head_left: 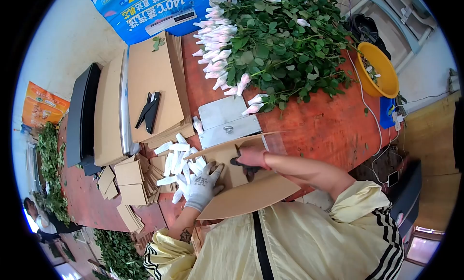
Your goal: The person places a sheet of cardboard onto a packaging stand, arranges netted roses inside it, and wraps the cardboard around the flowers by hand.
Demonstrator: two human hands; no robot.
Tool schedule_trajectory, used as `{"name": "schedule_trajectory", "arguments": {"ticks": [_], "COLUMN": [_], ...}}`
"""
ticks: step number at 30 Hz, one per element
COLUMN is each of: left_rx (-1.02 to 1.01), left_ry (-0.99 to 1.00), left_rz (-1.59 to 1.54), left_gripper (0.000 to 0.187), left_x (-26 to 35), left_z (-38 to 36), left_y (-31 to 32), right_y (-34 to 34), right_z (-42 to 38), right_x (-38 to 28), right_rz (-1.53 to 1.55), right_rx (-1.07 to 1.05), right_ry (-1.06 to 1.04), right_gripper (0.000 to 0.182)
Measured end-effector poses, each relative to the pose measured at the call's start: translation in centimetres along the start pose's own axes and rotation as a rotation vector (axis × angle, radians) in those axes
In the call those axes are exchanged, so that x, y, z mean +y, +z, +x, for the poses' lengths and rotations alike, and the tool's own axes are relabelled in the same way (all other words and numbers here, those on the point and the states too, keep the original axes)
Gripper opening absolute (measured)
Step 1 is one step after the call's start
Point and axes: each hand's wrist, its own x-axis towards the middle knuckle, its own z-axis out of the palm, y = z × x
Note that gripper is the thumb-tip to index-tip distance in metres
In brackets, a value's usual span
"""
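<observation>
A folded sheet of brown cardboard (261, 192) lies in front of me at the table's near edge, with raised flaps. My left hand (204, 187), in a whitish work glove, lies over its left part with fingers spread. On the inner face rests my right hand (251, 159), in a pink glove with dark fingers; the dark fingertips are apart and touch the board. White tapered sleeves (178, 165) are heaped just left of my left hand. Beyond the cardboard sits a metal plate (227, 120) with a round fitting.
Rose stems with wrapped buds (285, 48) cover the far side of the red table (319, 120). A black stapler (150, 111) lies on stacked cardboard (152, 67). Small cardboard pieces (130, 178) lie left. A yellow basin (379, 69) stands right; another person (43, 222) is far left.
</observation>
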Motion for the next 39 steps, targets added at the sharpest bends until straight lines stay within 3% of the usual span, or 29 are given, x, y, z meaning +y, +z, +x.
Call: {"name": "schedule_trajectory", "arguments": {"ticks": [6, 9, 14, 20, 24, 28, 30, 31, 32, 34, 35, 39], "left_rx": [0.004, 0.042, 0.058, -0.076, -0.057, -0.036, -0.004, -0.032, -0.024, -0.061, -0.091, -0.063], "left_ry": [-0.047, -0.081, -0.053, -0.160, -0.052, -0.019, 0.021, 0.001, -0.004, -0.015, -0.043, -0.023], "left_rz": [0.125, -0.172, 0.036, 0.107, 0.005, 0.020, 0.208, 0.188, 0.193, 0.184, 0.133, 0.079], "left_gripper": [0.070, 0.075, 0.065, 0.056, 0.052, 0.050, 0.050, 0.049, 0.049, 0.048, 0.058, 0.057], "left_x": [-0.2, -1.3, -0.1, 1.8, -0.7, -0.1, 0.3, 0.2, 0.3, 0.5, 0.6, 0.0], "left_z": [-0.3, -0.4, -0.6, -0.6, 0.2, 0.7, 0.7, 1.0, 0.9, 0.8, 0.8, 0.7], "left_y": [0.7, 2.2, 0.6, -1.9, 0.4, -0.7, -1.2, -0.9, -0.9, -0.9, -1.2, -0.4], "right_y": [0.2, 0.2, 0.0, -0.4, -0.5, 0.0, 0.7, 0.8, 1.1, 2.2, 2.7, 3.0], "right_z": [-0.1, -0.4, -0.2, 0.4, -0.8, 0.6, 1.1, -0.4, -1.0, -2.5, -4.1, -2.3], "right_x": [-0.4, -0.2, -0.1, -0.8, -2.0, -1.2, 0.0, -1.4, -2.1, -3.2, -4.9, -2.5], "right_rz": [0.016, -0.074, -0.241, -0.276, -0.288, -0.538, -0.939, -1.217, -1.221, -1.375, -1.481, -1.534], "right_rx": [0.011, 0.057, 0.161, 0.059, 0.050, 0.057, 0.452, 0.389, 0.396, 0.193, 0.073, 0.249], "right_ry": [-0.051, -0.072, -0.179, -0.108, -0.067, -0.031, -0.287, -0.248, -0.256, -0.592, -0.405, -0.556], "right_gripper": [0.030, 0.034, 0.033, 0.034, 0.033, 0.031, 0.031, 0.041, 0.041, 0.068, 0.080, 0.079]}}
